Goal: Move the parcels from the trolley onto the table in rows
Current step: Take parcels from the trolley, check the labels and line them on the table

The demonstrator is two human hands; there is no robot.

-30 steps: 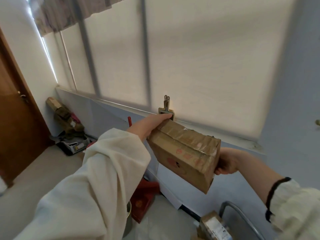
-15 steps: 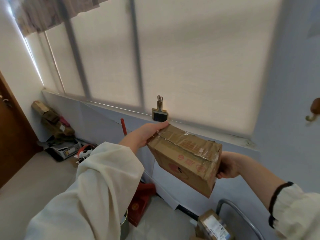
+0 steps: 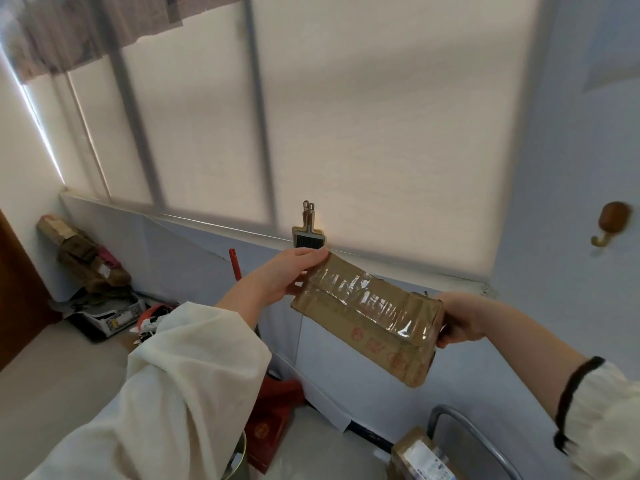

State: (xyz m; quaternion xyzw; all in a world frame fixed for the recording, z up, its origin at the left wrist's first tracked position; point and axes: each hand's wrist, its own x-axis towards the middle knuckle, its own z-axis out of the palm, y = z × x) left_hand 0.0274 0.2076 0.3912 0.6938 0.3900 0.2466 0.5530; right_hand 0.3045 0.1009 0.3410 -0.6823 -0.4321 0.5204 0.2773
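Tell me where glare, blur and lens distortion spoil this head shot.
Head view: strong backlight through the blind; white glare on the taped top of the parcel; wall hook smeared by motion blur; window bars lean and bow from wide-angle distortion.

Brown parcel [image 3: 367,315] with red stamps; cream sleeve [image 3: 166,393].
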